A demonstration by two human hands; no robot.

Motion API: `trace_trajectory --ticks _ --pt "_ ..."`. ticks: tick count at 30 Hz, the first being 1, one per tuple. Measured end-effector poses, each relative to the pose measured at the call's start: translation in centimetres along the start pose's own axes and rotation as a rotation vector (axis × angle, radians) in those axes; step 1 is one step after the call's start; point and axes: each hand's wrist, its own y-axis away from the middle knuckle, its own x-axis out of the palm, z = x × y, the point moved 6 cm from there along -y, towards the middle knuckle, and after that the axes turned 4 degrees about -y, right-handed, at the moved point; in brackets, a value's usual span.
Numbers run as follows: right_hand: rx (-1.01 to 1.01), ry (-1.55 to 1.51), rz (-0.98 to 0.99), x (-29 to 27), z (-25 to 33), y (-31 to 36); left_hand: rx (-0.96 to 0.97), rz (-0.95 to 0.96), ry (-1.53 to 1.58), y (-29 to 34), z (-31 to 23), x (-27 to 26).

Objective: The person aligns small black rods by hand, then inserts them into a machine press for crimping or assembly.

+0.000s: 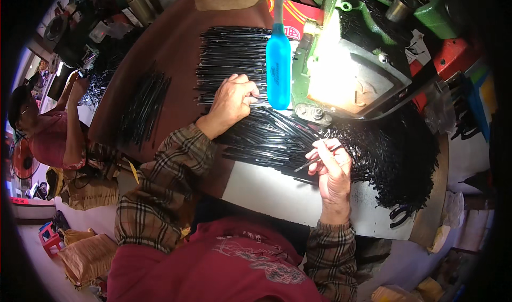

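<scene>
My left hand (233, 102) is over rows of thin black rods (232, 51) on the bench. Its fingers are curled inward, and anything between them is too hidden to name. In front of it a looser layer of similar rods (264, 142) fans toward my right hand. My right hand (333, 166) pinches a thin dark rod (305, 166) between thumb and fingers, slanting down to the left. Just beyond the hands stands a green machine (373, 11) with a metal clamp piece (313, 114) at its front. Glare hides part of the machine.
A blue cylinder (279, 73) hangs on a tube between the rods and the machine. A heap of short black pieces (408, 163) covers the right side. Another rod bunch (144, 107) lies left on the brown sheet (184, 41). A co-worker (50, 137) sits far left.
</scene>
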Motion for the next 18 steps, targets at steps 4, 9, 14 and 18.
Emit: trace_trajectory --ticks 4,9,14,18 --pt "-0.008 0.054 -0.032 0.2 0.1 0.0 0.069 -0.056 0.016 -1.0 -1.8 -2.0" --pt "-0.092 0.336 -0.021 1.6 1.0 -0.5 0.180 -0.113 0.119 -0.7 -7.3 -2.2" --pt "-0.191 0.449 -0.051 1.2 1.3 -1.8 -0.416 0.254 0.796 0.8 -7.0 3.8" --pt "-0.149 0.434 -0.074 0.7 0.8 -1.6 -0.597 0.338 1.135 1.6 -7.6 4.9"
